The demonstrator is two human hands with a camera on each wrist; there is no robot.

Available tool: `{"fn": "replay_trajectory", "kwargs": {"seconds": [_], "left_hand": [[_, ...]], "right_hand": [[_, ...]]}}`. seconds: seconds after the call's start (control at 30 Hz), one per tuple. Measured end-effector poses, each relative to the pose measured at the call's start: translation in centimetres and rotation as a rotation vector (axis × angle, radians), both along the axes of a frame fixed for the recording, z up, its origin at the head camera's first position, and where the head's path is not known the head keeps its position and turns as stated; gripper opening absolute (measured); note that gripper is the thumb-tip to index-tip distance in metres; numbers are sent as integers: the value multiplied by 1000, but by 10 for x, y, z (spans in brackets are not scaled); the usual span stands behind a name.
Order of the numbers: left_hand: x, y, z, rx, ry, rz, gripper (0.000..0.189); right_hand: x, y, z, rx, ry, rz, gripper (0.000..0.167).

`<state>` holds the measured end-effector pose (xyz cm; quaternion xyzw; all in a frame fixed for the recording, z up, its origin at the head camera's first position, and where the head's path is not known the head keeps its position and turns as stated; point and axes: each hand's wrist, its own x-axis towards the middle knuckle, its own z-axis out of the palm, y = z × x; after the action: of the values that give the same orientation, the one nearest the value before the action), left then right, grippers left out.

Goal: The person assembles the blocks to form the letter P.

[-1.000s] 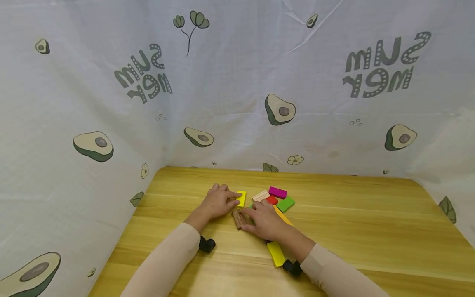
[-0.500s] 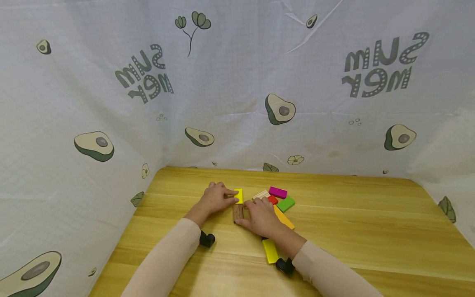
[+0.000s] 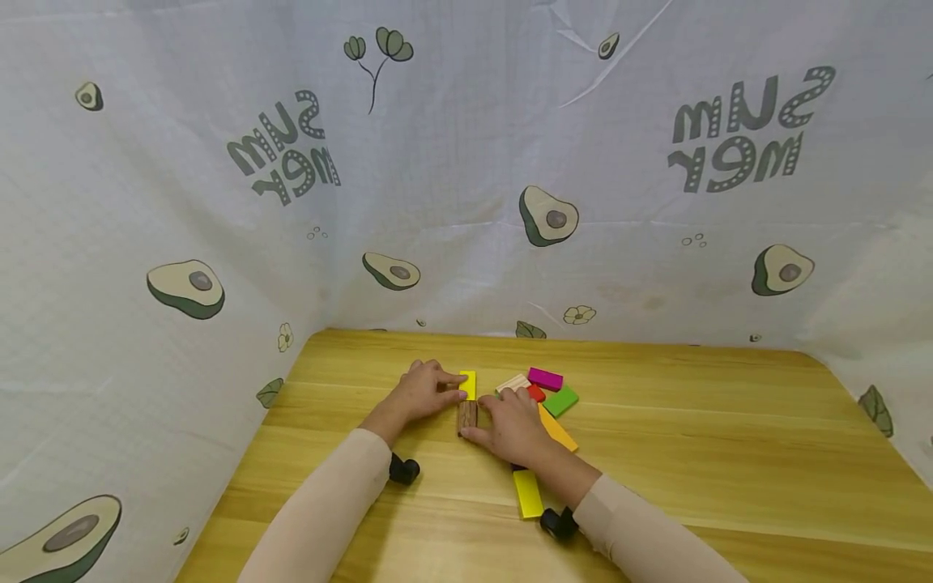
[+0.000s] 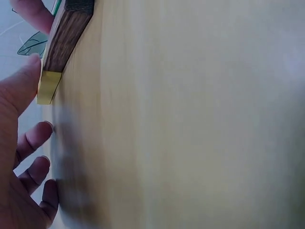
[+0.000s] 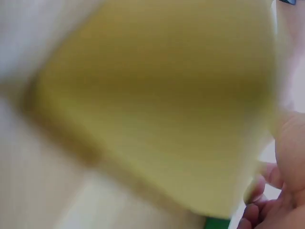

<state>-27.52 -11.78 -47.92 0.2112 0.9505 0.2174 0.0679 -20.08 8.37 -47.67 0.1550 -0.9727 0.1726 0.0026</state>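
Observation:
In the head view, a yellow block (image 3: 470, 380) and a dark brown wooden block (image 3: 468, 414) lie end to end in a straight line on the table. My left hand (image 3: 419, 390) pinches the yellow block from the left with thumb and index finger; its other fingers curl loosely in the left wrist view. Thumb and index finger of my right hand (image 3: 513, 425) hold the brown block at its near and far ends. The left wrist view shows the brown block (image 4: 69, 38) meeting the yellow block (image 4: 49, 87) flush. A blurred yellow block (image 5: 167, 105) fills much of the right wrist view.
Beyond the right hand lie a pale wood block (image 3: 513, 383), a magenta block (image 3: 546, 378), a red block (image 3: 537, 393) and a green block (image 3: 561, 401). An orange piece (image 3: 558, 429) and another yellow block (image 3: 528, 494) sit by the right forearm. A printed curtain (image 3: 466, 162) surrounds the table.
The pinched yellow block has shifted slightly left and away. The brown block has turned straight and slid up against its end. The near yellow block has moved a little left.

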Motion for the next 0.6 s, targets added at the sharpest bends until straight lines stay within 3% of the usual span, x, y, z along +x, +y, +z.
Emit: {"fn": "replay_trajectory", "kwargs": {"seconds": [0.13, 0.27, 0.43, 0.6], "left_hand": [[1, -1, -3, -2, 18, -11, 59], [5, 0, -2, 0, -15, -12, 70], [6, 0, 0, -27, -41, -18, 67], [4, -3, 4, -58, -72, -32, 65]], "right_hand": [[0, 12, 7, -57, -17, -25, 58], [0, 30, 17, -104, -46, -63, 54], [3, 62, 22, -131, -57, -128, 54], [10, 98, 16, -189, -120, -171, 49]]}}
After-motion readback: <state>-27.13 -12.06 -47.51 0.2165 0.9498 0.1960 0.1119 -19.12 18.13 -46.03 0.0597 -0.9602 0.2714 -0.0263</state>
